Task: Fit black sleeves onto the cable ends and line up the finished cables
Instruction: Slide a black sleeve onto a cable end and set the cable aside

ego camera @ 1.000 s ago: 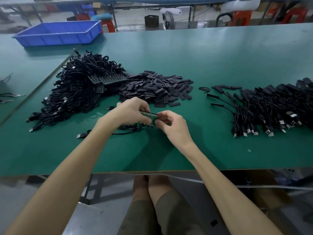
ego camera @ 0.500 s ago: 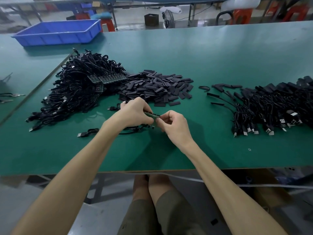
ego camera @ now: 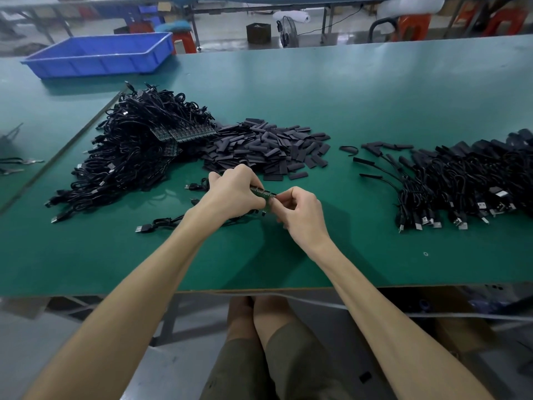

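Hands meet above the near middle of a green worktable (ego camera: 360, 90), seen from your own head looking down. Your left hand (ego camera: 230, 194) is curled into a loose fist around one end of a narrow green circuit strip (ego camera: 263, 192), which sticks out to the right between thumb and fingers. Your right hand (ego camera: 302, 215) pinches the strip's other end with thumb and curled fingertips, so both hands grip the same piece and nearly touch. Thin black cables (ego camera: 167, 221) trail out to the left from beneath your left hand and lie on the table, one ending in a flat plug (ego camera: 143, 228).

Just beyond your hands lies a heap of short, flat black sleeves (ego camera: 265, 148). To its left, touching it, sits a large tangled mound of black cables (ego camera: 129, 160), with more green circuit boards (ego camera: 187, 133) resting on top. Well to the right, a second group of cables (ego camera: 467, 186) lies in a rough row, silver plugs pointing toward the near edge and black sleeves on the far ends. A few of these stretch leftward toward the sleeve heap. You cannot tell whether a sleeve is on the piece in your hands.

At the far left corner stands a blue plastic tray (ego camera: 101, 56). Your knees (ego camera: 259, 319) show beneath the table's near edge.
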`<state>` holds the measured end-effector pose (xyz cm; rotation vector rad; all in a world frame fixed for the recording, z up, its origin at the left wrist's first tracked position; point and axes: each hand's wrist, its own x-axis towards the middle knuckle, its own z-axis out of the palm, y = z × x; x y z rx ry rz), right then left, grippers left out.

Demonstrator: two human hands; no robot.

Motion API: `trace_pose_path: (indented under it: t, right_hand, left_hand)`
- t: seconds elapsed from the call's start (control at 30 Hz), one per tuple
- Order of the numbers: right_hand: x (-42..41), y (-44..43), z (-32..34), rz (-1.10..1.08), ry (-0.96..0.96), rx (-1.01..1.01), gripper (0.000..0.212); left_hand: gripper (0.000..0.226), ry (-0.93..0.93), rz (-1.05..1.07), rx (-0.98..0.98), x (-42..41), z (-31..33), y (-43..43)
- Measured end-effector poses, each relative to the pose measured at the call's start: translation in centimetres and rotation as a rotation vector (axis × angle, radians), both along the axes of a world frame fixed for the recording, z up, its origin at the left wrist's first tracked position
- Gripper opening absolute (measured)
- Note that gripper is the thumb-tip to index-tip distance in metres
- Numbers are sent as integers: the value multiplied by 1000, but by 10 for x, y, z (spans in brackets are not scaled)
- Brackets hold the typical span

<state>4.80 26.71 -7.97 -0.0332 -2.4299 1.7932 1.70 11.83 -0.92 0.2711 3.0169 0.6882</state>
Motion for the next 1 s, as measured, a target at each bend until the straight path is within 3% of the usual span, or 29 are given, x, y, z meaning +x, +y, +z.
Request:
trace_pose_path:
  t: [0.37,0.73,1.0]
  right_hand:
    - [2,-1,2,-19,2,15,19]
    - [1,-1,0,27,-30,36,19]
    - [4,-1,3,40,12,-136,7]
  left_hand:
    - [3,63,6,-65,3,-5,9]
    - [15,-24,-42,-87,-6,0,-9]
    - [27,234,78,-70,-21,-12,-44]
